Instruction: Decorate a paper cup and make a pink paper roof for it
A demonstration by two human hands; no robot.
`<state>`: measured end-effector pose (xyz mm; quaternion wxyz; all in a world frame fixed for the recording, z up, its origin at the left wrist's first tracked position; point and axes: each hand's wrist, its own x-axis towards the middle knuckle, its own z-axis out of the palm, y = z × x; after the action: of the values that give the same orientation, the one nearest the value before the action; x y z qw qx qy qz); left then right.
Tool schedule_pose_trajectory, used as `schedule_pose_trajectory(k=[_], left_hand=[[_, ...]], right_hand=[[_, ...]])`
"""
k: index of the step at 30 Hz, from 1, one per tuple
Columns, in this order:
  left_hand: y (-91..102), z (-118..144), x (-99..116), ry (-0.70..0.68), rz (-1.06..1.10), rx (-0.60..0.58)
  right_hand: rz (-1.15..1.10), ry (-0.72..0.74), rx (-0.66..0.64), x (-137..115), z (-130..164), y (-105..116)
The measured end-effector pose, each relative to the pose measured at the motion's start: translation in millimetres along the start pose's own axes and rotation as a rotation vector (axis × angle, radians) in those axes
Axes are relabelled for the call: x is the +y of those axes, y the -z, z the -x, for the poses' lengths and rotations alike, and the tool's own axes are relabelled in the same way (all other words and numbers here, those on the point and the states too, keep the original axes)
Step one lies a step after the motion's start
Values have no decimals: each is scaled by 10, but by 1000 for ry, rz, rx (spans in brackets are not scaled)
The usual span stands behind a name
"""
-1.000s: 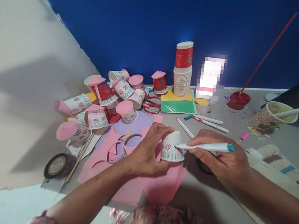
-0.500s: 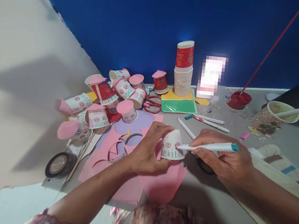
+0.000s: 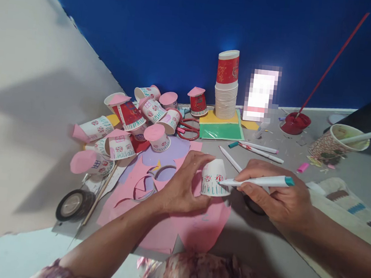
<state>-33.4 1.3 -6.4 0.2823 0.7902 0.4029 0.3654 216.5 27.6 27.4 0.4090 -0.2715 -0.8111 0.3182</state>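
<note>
My left hand (image 3: 182,185) grips a small upside-down white paper cup (image 3: 213,177) standing on a sheet of cut pink paper (image 3: 195,230). The cup has red flower marks and green strokes along its rim. My right hand (image 3: 277,197) holds a white marker with a teal end (image 3: 260,181), its tip touching the cup's right side near the rim.
A heap of decorated cups with pink paper tops (image 3: 130,122) lies at the left, with red scissors (image 3: 188,129) beside it. A stack of cups (image 3: 226,88) stands at the back on green and yellow paper (image 3: 221,129). Loose markers (image 3: 259,150), a red paint dish (image 3: 295,123), a tape roll (image 3: 72,204) and a patterned cup (image 3: 332,145) surround me.
The cup has been turned a little in my left hand, and the marker tip has made more green strokes along the rim. Both hands stay in place.
</note>
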Motion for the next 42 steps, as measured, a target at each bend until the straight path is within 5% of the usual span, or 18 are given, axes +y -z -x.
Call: schedule_pose_trajectory(k=[29,42], left_hand=[[2,-6,20,3,-9,-2],[-1,8,14,14,-16,5]], right_hand=[[40,-9,118,51,17,30],[56,49,27,52,-16,33]])
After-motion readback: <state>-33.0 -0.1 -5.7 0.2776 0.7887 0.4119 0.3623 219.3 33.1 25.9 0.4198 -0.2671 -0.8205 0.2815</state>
